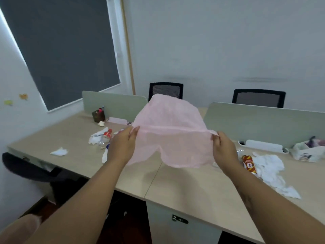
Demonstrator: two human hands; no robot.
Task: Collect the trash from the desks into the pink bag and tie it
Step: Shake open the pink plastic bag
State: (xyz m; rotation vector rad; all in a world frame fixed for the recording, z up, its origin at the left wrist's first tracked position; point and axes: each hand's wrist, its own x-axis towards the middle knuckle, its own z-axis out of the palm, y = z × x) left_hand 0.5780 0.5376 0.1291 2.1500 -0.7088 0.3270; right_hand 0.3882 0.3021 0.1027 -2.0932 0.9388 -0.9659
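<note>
Above the desk (175,184), the pink bag (168,131) hangs spread between the left hand (121,147) and right hand (224,152), each pinching its rim. Crumpled tissues (270,169) lie beside the bag.

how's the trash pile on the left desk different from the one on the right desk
The left pile mixes crumpled white paper with a clear plastic bottle bearing a red label; the right pile is mostly white tissue beside a red and yellow can. The left pile sits mid-desk, partly hidden by the left hand; the right pile trails toward the desk's near edge. Both lie loose, outside the pink bag.
</note>
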